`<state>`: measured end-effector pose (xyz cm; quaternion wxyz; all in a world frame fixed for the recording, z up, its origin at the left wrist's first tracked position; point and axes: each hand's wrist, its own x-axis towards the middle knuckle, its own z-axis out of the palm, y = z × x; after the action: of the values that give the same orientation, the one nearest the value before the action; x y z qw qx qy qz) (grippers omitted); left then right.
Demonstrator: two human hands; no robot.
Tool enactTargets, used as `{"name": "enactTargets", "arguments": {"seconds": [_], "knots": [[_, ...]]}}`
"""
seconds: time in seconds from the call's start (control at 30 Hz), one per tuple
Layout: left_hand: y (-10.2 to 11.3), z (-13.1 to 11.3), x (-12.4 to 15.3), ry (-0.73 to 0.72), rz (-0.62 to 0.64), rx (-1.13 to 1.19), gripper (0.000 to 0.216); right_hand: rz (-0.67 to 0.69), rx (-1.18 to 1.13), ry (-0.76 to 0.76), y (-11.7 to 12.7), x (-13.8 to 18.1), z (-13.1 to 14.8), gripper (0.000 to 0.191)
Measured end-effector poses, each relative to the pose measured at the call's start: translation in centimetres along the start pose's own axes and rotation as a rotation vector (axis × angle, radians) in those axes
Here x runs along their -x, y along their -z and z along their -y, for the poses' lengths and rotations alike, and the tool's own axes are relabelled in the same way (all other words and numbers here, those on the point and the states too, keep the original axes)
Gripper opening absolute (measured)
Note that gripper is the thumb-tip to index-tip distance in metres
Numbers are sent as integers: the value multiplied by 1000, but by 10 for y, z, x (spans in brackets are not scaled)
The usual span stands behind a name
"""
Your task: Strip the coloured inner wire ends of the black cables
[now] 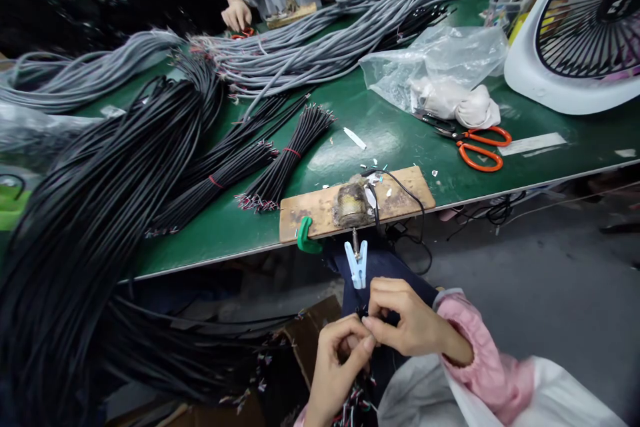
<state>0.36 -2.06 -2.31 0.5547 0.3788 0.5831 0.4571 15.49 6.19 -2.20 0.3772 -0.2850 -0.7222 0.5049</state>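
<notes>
My left hand (339,362) and my right hand (406,317) meet over my lap, thumbs and forefingers pinched together. What lies between the fingertips is small and mostly hidden; a dark bit shows there. Just beneath my left hand hang thin wires (356,404) with coloured, stripped ends. A light blue clothes peg (357,264) is fixed to a metal tip (355,237) at the table edge, just beyond my fingers. Behind it, a wooden board (407,188) carries a crusted, round metal block (352,206), and a green clamp (307,237) grips the board's edge.
Black cable bundles (295,154) and a large black cable heap (125,174) cover the left; grey cables (310,47) run across the back. Orange-handled scissors (483,147), a plastic bag (440,57) and a white fan (565,67) lie right. Opposite, a co-worker's hand (237,12) rests by red-handled scissors.
</notes>
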Motion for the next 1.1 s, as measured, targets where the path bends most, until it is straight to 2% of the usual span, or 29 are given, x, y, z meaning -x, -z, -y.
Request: {"name": "enactTargets", "arguments": {"seconds": [0.17, 0.33, 0.5, 0.67, 0.87, 1.1], "knots": [[-7, 2, 2, 81, -106, 125, 39, -131, -145, -134, -9, 0, -5, 36], [-9, 1, 2, 69, -182, 195, 37, -94, -147, -109, -11, 0, -4, 22], [-10, 2, 4, 80, -204, 222, 41, -104, -191, -111, -12, 0, -5, 15], [-11, 5, 6, 68, -222, 216, 42, -208, -178, -167, -13, 0, -12, 17], [-10, 7, 8, 46, -240, 191, 40, -187, -272, -117, -12, 1, -10, 15], [-8, 7, 8, 37, -235, 149, 40, -194, -240, -106, -11, 1, -8, 16]]}}
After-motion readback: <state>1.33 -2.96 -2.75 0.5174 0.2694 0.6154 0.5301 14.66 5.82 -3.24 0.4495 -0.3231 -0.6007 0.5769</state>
